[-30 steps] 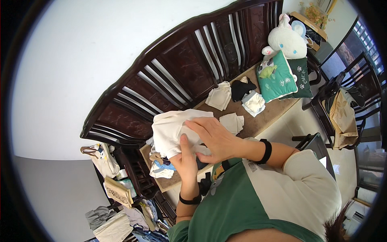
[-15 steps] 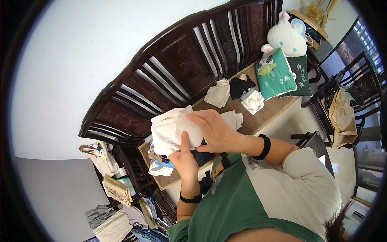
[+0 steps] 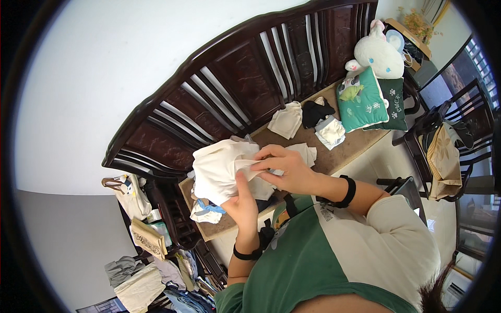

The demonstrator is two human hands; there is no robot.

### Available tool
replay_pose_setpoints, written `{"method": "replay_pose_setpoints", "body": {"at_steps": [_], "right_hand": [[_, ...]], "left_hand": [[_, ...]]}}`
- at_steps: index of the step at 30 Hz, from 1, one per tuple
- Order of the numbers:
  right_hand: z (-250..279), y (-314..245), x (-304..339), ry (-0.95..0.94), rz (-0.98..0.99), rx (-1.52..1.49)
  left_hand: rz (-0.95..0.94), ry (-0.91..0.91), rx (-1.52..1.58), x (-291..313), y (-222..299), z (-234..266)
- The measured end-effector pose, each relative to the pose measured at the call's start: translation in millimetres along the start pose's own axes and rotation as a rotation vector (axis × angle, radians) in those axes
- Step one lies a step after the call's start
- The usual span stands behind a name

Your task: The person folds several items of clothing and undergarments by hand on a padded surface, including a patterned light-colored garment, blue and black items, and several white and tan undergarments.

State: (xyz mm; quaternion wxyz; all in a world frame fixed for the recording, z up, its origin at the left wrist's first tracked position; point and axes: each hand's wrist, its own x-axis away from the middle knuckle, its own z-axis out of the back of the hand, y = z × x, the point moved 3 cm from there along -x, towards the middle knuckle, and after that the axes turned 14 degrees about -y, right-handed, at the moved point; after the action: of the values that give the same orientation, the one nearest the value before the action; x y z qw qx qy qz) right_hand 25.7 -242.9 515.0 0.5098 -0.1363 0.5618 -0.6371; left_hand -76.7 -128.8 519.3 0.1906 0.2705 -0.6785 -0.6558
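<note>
Both hands hold a cream-white garment (image 3: 222, 169) up in the air above the near end of a dark wooden bench (image 3: 245, 99) with a slatted back. The left hand (image 3: 241, 201) grips the cloth from below, thumb pressed up against the fabric. The right hand (image 3: 284, 168) comes in from the right, its fingers pinching a folded edge of the same garment near its middle. On the bench seat farther right lie a folded beige piece (image 3: 286, 120), a black piece (image 3: 317, 112) and a small white one (image 3: 331, 132). A green cushion (image 3: 361, 101) and a white plush toy (image 3: 377, 52) sit at the far right end.
</note>
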Motion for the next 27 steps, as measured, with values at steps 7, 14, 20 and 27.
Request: {"method": "replay_pose_setpoints", "body": {"at_steps": [7, 14, 20, 27], "right_hand": [[0.9, -1.7, -5.1, 0.176, 0.091, 0.131], [-7.8, -6.9, -13.5, 0.182, 0.145, 0.199], [-7.7, -2.8, -21.1, 0.045, 0.254, 0.319], [-8.2, -2.0, -26.9, 0.068, 0.349, 0.372]], "left_hand": [[-0.327, -0.264, -0.475, 6.5, 14.4, 0.2], [-0.378, -0.185, -0.685, -5.0, 35.3, -0.3], [-0.386, -0.263, -0.987, -10.1, 46.8, 6.6], [-0.255, -0.448, -1.005, -11.3, 49.6, 15.8]]}}
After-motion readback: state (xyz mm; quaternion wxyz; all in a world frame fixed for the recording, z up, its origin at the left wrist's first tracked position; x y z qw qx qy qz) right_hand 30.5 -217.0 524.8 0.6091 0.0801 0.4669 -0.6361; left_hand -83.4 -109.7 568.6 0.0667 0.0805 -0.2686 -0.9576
